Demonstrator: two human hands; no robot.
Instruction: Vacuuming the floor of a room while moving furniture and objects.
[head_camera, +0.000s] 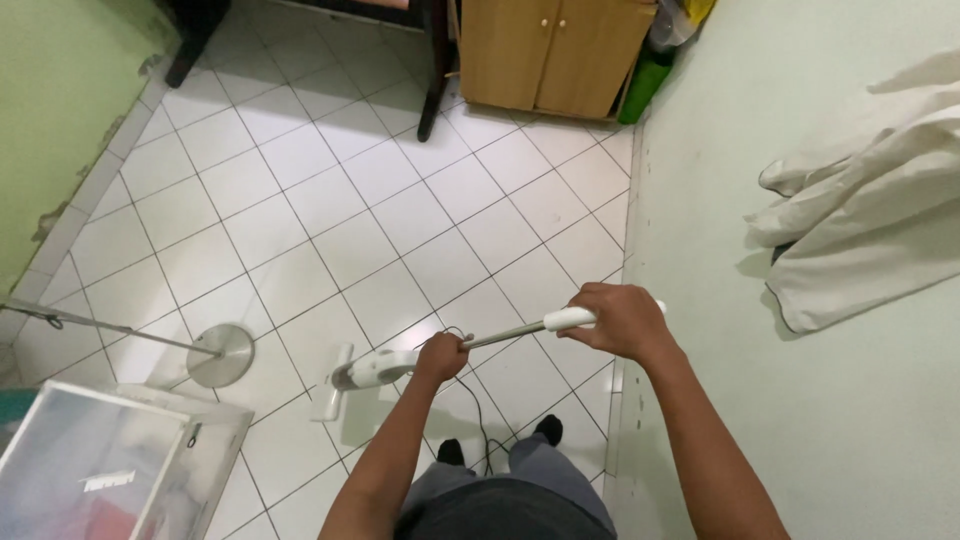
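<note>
Gripping 1 stick vacuum (400, 365), 2 hands clench: left hand (441, 355) on shaft, right hand (622, 322) on handle.

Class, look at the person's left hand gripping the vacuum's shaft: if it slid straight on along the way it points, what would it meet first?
Probably the white motor body of the stick vacuum, just ahead of the left hand; beyond lies its floor head.

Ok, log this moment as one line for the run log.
left hand: grips stick vacuum low on tube | right hand: grips white handle | head on tiled floor | cord trails by feet
</note>
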